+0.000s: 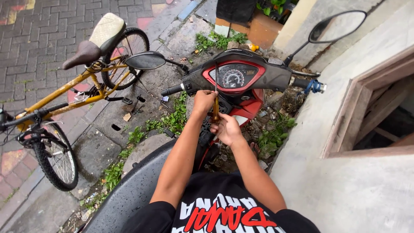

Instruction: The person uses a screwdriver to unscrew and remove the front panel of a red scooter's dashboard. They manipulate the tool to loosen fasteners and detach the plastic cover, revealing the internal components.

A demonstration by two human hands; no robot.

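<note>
Between the two hands, just below the scooter's dashboard, the fingers (214,125) of the right hand (227,129) are curled together around the amber handle of a screwdriver (215,108), clamped on its lower end. The left hand (203,101) sits higher and to the left, its fingers bent in against the upper part of the handle, though whether they truly grip it or only steady it I cannot tell. The tool's long axis stands nearly upright in the picture, its thin shaft running up from the handle and across the red-rimmed instrument panel (235,77), so the tip lies away from both hands, toward the handlebar cover. The right hand is nearer the handle's butt, the left nearer the shaft. Further out, the left handlebar grip (172,90) juts toward a yellow bicycle (64,92) parked alongside, and a concrete wall (345,185) runs along the right.
</note>
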